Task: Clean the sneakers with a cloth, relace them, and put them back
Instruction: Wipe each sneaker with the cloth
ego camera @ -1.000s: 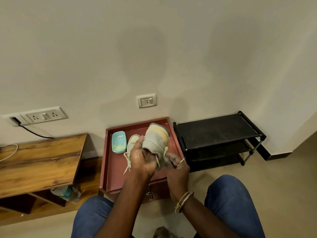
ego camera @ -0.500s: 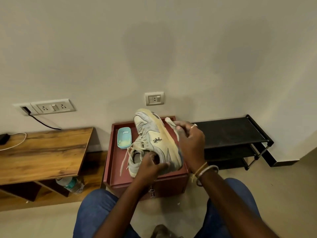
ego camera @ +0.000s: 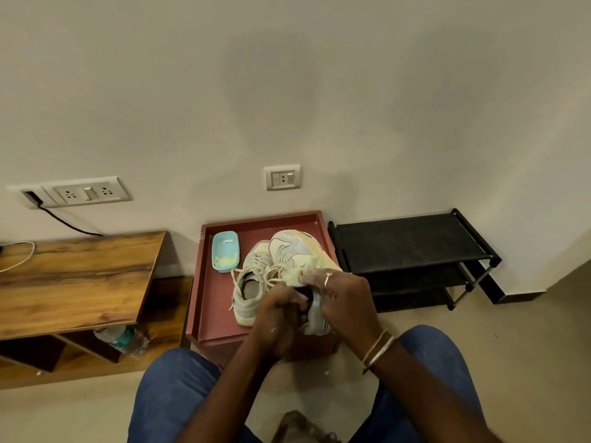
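One pale grey and cream sneaker is held over the red tray-like cabinet top, toe pointing to the wall, with its laces loose. My left hand grips its heel end from below. My right hand curls over its right side and holds what looks like a pale yellowish cloth against the shoe. The second sneaker lies on the cabinet top just left of the held one, its opening up and its laces trailing.
A light blue dish with yellowish soap sits at the cabinet top's far left. A black shoe rack stands to the right against the wall. A wooden table is on the left, with a water bottle under it. My knees frame the bottom.
The held sneaker has come down from its raised, tilted position to just above the cabinet top. My right hand moved from the toe to the shoe's side.
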